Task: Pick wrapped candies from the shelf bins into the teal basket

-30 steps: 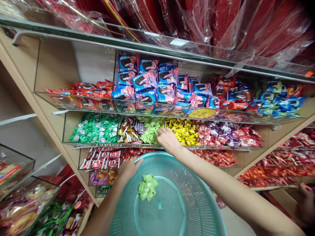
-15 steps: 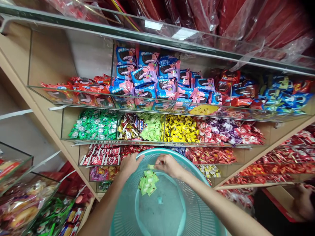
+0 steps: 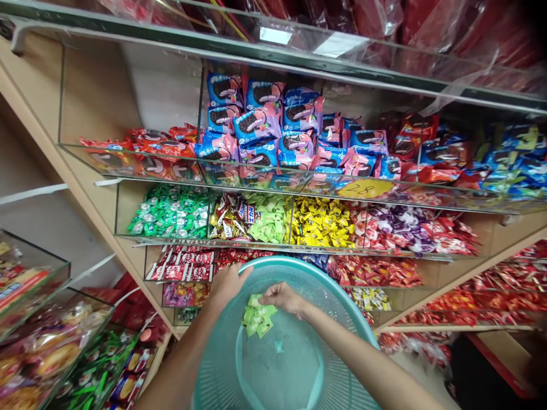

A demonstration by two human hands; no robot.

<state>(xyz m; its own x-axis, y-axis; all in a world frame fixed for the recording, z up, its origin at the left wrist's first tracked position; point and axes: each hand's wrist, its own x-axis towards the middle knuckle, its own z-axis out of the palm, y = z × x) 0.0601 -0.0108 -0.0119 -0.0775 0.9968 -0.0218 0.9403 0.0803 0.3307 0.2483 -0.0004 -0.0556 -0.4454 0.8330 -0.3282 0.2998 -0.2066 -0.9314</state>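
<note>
The left hand [image 3: 228, 285] held the far left part of the rim of a round teal plastic mesh basket [image 3: 363, 327], its thumb laid over the edge toward the inside; the other fingers were mostly hidden outside the wall. The right hand [image 3: 282, 298] was inside the basket, palm down, with thumb and forefinger drawn close together at the right edge of a small heap of light-green wrapped candies [image 3: 258, 322]. Whether a candy was pinched between those fingertips could not be told. The heap lay together in the far left part of the basket, and the rest of the floor showed bare around it

Beyond the basket rose a shelf unit with glass-fronted bins. In the bin row just above the rim, more light-green wrapped sweets [image 3: 271, 222] lay between brown-and-gold chocolate packets [image 3: 231, 219] on the left and yellow-wrapped candies [image 3: 322, 222] on the right. Green-and-white wrapped candies [image 3: 168, 212] filled the left end of that row. On the shelf above, blue-and-pink sandwich-cookie packs [image 3: 256, 125] were stacked in the middle, red cookie packs [image 3: 164, 151] lay to their left, and a yellow price label [image 3: 366, 188] reading "2.8" was fixed to the glass front
</note>
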